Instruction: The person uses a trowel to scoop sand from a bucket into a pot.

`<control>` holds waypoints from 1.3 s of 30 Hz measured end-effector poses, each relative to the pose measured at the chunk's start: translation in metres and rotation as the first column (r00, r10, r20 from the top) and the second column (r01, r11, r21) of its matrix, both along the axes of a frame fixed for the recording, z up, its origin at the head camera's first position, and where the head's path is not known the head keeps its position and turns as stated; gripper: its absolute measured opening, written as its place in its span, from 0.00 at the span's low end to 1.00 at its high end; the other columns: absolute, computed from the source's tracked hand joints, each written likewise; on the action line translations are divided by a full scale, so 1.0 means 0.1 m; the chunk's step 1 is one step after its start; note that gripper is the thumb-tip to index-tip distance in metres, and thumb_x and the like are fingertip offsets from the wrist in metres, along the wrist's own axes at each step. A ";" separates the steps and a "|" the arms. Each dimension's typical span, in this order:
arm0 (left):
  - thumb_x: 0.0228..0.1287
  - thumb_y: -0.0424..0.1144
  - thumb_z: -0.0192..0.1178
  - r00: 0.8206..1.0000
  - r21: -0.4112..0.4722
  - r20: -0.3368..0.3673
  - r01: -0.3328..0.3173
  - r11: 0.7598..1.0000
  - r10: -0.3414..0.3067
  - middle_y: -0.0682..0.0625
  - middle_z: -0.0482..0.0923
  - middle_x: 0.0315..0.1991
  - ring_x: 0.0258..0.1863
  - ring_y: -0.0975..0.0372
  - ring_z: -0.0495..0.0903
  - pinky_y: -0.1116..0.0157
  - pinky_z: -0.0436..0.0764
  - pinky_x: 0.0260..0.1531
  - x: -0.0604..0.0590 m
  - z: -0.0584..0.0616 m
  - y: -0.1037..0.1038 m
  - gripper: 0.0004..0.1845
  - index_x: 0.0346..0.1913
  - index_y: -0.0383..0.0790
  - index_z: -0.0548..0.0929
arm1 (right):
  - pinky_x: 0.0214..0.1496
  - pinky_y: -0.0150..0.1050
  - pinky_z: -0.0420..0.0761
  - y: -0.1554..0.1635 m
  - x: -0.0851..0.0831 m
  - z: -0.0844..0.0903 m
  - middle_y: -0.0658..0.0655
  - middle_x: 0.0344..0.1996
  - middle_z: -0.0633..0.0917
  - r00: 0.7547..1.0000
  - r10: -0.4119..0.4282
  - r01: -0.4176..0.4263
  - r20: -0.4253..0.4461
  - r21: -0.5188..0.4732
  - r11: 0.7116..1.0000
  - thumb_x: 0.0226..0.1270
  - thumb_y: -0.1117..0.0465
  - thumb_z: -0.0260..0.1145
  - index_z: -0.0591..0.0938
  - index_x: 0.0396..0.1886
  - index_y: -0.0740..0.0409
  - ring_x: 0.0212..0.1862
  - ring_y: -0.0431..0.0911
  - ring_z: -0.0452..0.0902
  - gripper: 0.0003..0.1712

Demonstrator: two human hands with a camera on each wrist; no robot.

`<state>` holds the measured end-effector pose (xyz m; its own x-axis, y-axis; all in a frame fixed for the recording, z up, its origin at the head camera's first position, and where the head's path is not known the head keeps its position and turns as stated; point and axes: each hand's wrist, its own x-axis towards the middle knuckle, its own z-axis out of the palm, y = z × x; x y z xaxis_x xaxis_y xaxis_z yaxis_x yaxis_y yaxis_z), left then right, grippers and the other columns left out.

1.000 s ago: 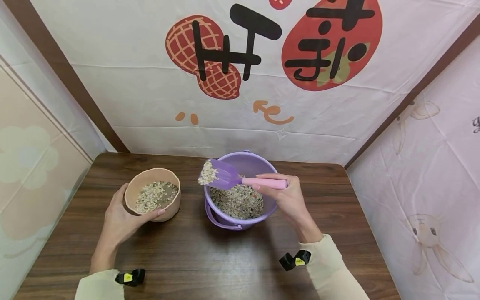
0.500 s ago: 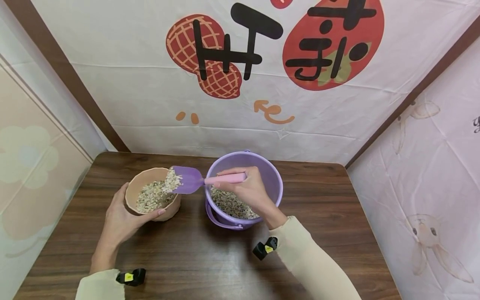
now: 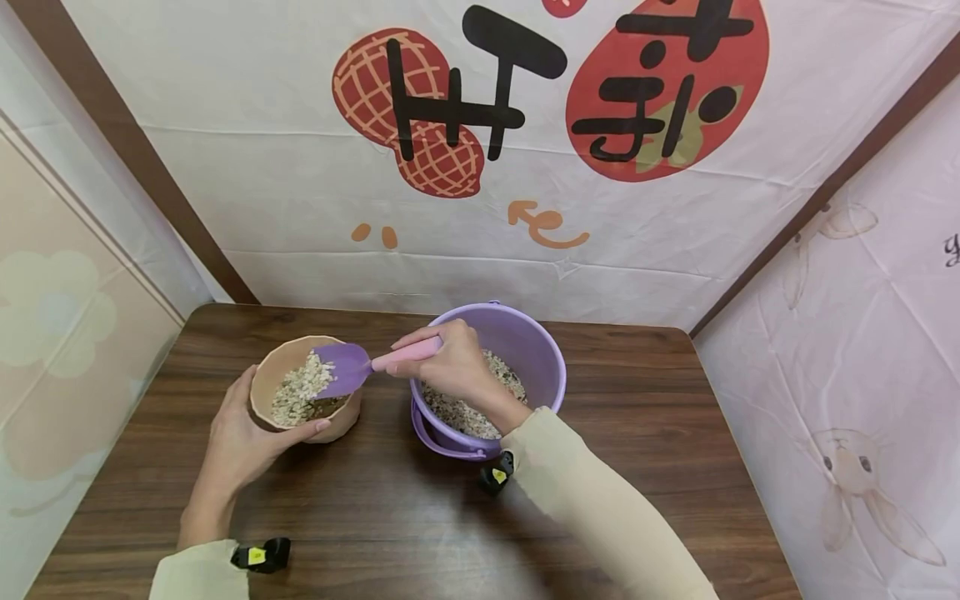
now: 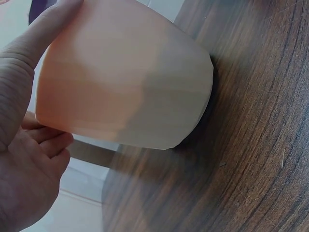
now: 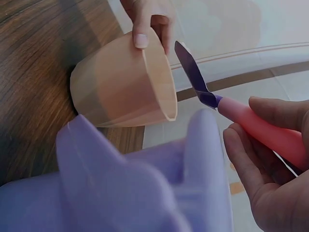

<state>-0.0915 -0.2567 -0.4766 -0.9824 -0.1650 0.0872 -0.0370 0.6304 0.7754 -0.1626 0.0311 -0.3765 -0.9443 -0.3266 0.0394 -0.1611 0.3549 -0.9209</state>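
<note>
A tan bowl [image 3: 303, 398] [image 4: 126, 82] [image 5: 123, 87] of pale flaky grain stands on the brown wooden table [image 3: 390, 517]. My left hand [image 3: 240, 437] [image 4: 21, 159] grips the bowl's side, thumb on the near rim. My right hand [image 3: 450, 367] [image 5: 270, 183] holds the pink handle of a purple scoop [image 3: 341, 368] [image 5: 193, 75]. The scoop's blade tilts down over the bowl, with grain sliding off it. A purple bucket [image 3: 525, 350] [image 5: 120, 193] with mixed grain stands just right of the bowl, under my right wrist.
A printed cloth backdrop [image 3: 480, 150] hangs behind the table's far edge. Cloth panels close in both sides. Bare wood stretches in front of the bowl and bucket and to the bucket's right.
My right hand carried the loaded scoop left from above the bucket to over the bowl and tipped it, so grain fell into the bowl. My left hand and the bowl stayed put.
</note>
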 end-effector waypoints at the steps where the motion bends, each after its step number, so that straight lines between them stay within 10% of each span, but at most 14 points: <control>1: 0.38 0.51 0.86 1.000 -0.003 -0.003 0.000 1.000 0.000 0.27 0.56 0.73 0.68 0.31 0.60 0.28 0.62 0.60 0.00 0.00 0.00 0.73 0.81 0.34 0.47 | 0.31 0.30 0.81 -0.02 0.00 0.00 0.42 0.27 0.90 1.000 0.006 -0.006 -0.015 0.015 1.000 0.50 0.60 0.83 0.93 0.36 0.52 0.33 0.33 0.83 0.12; 13: 0.36 0.49 0.86 0.999 -0.008 -0.032 0.018 1.000 -0.018 0.27 0.59 0.71 0.66 0.32 0.63 0.29 0.63 0.59 -0.01 0.00 -0.02 0.72 0.80 0.33 0.50 | 0.28 0.28 0.79 -0.20 -0.02 0.06 0.43 0.26 0.89 0.986 0.080 -0.049 -0.144 0.207 0.977 0.49 0.59 0.84 0.93 0.34 0.53 0.28 0.31 0.81 0.11; 32: 0.38 0.51 0.85 1.000 -0.001 -0.007 0.018 1.000 -0.018 0.25 0.56 0.73 0.68 0.30 0.60 0.29 0.62 0.60 -0.01 0.02 -0.01 0.72 0.80 0.31 0.47 | 0.40 0.27 0.78 -0.28 0.05 0.27 0.44 0.34 0.90 0.897 0.284 -0.058 -0.338 0.548 0.835 0.55 0.61 0.76 0.93 0.37 0.48 0.38 0.36 0.84 0.09; 39: 0.40 0.52 0.84 1.000 -0.001 0.018 0.020 1.000 -0.020 0.26 0.53 0.74 0.69 0.30 0.59 0.28 0.62 0.60 0.00 0.02 -0.02 0.72 0.81 0.32 0.45 | 0.41 0.28 0.77 -0.18 0.12 0.31 0.44 0.35 0.90 0.910 0.223 -0.030 -0.349 0.480 0.877 0.56 0.59 0.78 0.93 0.37 0.47 0.39 0.37 0.83 0.08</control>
